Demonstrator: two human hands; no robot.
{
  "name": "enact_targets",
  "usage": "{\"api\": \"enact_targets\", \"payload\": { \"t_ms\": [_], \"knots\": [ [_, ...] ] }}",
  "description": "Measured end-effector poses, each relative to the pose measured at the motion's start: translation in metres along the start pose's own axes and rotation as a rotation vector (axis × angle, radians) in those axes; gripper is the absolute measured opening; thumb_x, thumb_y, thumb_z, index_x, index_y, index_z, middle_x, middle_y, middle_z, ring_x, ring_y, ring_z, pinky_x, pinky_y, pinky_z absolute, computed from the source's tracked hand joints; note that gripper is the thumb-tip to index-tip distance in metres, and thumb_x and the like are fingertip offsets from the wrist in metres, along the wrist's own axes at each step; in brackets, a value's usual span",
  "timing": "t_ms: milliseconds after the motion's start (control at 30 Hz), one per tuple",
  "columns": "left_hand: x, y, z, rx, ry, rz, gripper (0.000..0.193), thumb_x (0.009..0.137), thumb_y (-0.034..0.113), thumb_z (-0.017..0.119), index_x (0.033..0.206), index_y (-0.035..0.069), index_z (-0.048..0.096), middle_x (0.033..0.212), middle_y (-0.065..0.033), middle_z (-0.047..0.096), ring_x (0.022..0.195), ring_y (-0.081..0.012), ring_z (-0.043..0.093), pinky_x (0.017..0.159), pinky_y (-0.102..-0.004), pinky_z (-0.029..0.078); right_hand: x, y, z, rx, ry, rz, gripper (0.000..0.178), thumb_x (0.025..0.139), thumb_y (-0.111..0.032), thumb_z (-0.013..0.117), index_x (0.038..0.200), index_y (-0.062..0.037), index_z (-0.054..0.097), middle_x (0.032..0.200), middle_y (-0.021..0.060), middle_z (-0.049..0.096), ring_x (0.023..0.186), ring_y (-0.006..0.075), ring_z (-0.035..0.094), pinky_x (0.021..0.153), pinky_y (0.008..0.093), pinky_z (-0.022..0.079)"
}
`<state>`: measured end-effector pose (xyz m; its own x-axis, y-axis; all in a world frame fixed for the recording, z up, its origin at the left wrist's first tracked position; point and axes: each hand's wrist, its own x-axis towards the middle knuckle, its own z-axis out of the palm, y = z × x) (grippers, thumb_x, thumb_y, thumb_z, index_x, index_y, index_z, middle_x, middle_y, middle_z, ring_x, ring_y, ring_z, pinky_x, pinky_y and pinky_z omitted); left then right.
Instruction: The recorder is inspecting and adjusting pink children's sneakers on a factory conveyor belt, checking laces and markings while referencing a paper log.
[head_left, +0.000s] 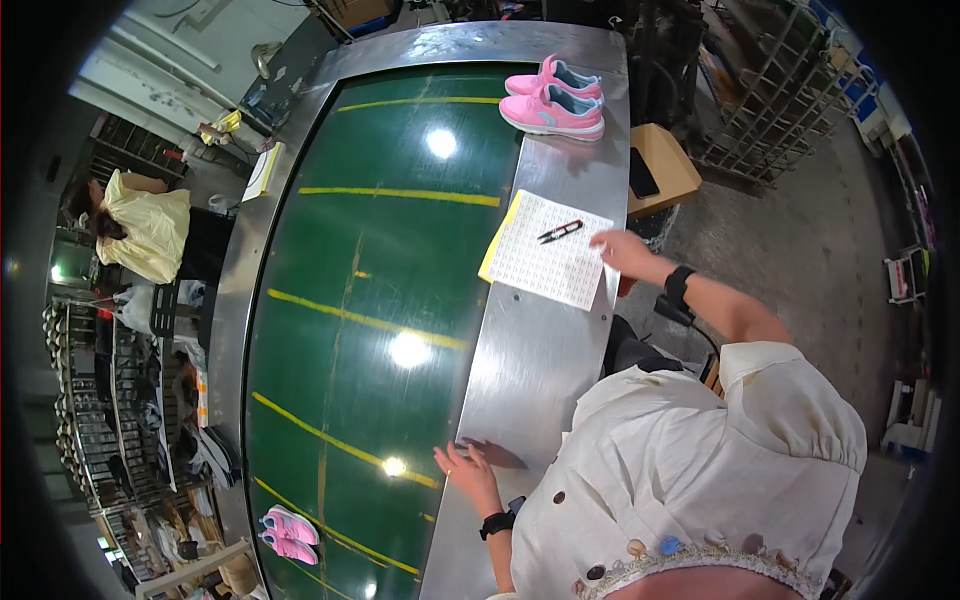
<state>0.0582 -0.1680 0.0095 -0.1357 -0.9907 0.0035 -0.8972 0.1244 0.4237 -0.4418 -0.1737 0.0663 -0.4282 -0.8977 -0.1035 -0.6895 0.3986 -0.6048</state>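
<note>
My right hand (pixel 622 254) is at the right edge of a white sheet of small printed labels (pixel 545 265), its thumb and fingers drawn together. Whatever they may pinch is too small to make out. Thread snips (pixel 560 232) with black and red parts lie on the sheet, which has a yellow layer under it. My left hand (pixel 468 474) is open with fingers apart, over the seam between the green conveyor belt (pixel 375 240) and its metal edge, casting a shadow. Beyond the sheet, a pair of pink sneakers (pixel 553 110) stands on the metal border at the far right.
Another pair of pink shoes (pixel 290 533) sits on the belt at the near left. Yellow lines cross the belt. Across it a person in a pale yellow top (pixel 145 228) stands by racks (pixel 115 400). A cardboard box (pixel 665 165) holding a dark flat object is beside the right edge.
</note>
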Motion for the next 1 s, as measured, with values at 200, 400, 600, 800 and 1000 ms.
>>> {"api": "enact_targets", "payload": {
  "t_ms": [200, 400, 600, 800, 1000],
  "knots": [
    [0.023, 0.098, 0.039, 0.022, -0.081, -0.129, 0.043, 0.088, 0.02, 0.056, 0.121, -0.004, 0.045, 0.134, -0.0311, 0.034, 0.125, -0.0439, 0.033, 0.103, -0.0481, 0.03, 0.151, 0.045, -0.112, -0.4, 0.261, -0.268, 0.04, 0.059, -0.015, 0.073, 0.097, -0.0091, 0.06, 0.134, 0.0232, 0.037, 0.124, 0.0397, 0.037, 0.098, 0.0435, 0.037],
    [0.045, 0.185, 0.065, -0.049, -0.146, -0.098, 0.043, 0.088, 0.02, 0.057, 0.122, -0.003, 0.045, 0.131, -0.0303, 0.038, 0.122, -0.0427, 0.037, 0.101, -0.0459, 0.031, 0.282, 0.099, -0.174, -0.728, -0.012, -0.359, 0.068, 0.046, -0.031, 0.081, 0.108, -0.0117, 0.061, 0.141, 0.0271, 0.028, 0.13, 0.0423, 0.029, 0.104, 0.0482, 0.028],
    [0.054, 0.238, 0.079, -0.054, -0.144, -0.086, 0.04, 0.087, 0.019, 0.058, 0.12, -0.001, 0.048, 0.131, -0.0285, 0.039, 0.121, -0.0426, 0.039, 0.1, -0.0461, 0.033, 0.324, 0.12, -0.163, -0.854, -0.214, -0.471, 0.054, 0.051, -0.048, 0.073, 0.093, -0.0157, 0.069, 0.098, 0.0146, 0.054, 0.102, 0.0318, 0.049, 0.088, 0.0404, 0.037],
    [0.051, 0.252, 0.087, -0.03, -0.191, -0.088, 0.039, 0.087, 0.02, 0.059, 0.118, -0.001, 0.05, 0.131, -0.0264, 0.04, 0.121, -0.0417, 0.04, 0.1, -0.0458, 0.033, 0.31, 0.087, -0.157, -0.598, -0.143, -0.334, 0.051, 0.06, -0.053, 0.068, 0.088, -0.011, 0.069, 0.087, 0.0145, 0.059, 0.089, 0.0313, 0.057, 0.078, 0.0418, 0.044],
    [0.095, 0.279, 0.064, -0.354, -0.045, -0.155, 0.046, 0.09, 0.023, 0.056, 0.128, 0.001, 0.043, 0.137, -0.0245, 0.036, 0.125, -0.0372, 0.038, 0.102, -0.0439, 0.032, 0.22, 0.006, -0.12, 0.012, -0.061, -0.614, 0.043, 0.061, -0.041, 0.078, 0.076, -0.0032, 0.063, 0.074, 0.0113, 0.055, 0.07, 0.0317, 0.054, 0.063, 0.0394, 0.043]
  ]
}}
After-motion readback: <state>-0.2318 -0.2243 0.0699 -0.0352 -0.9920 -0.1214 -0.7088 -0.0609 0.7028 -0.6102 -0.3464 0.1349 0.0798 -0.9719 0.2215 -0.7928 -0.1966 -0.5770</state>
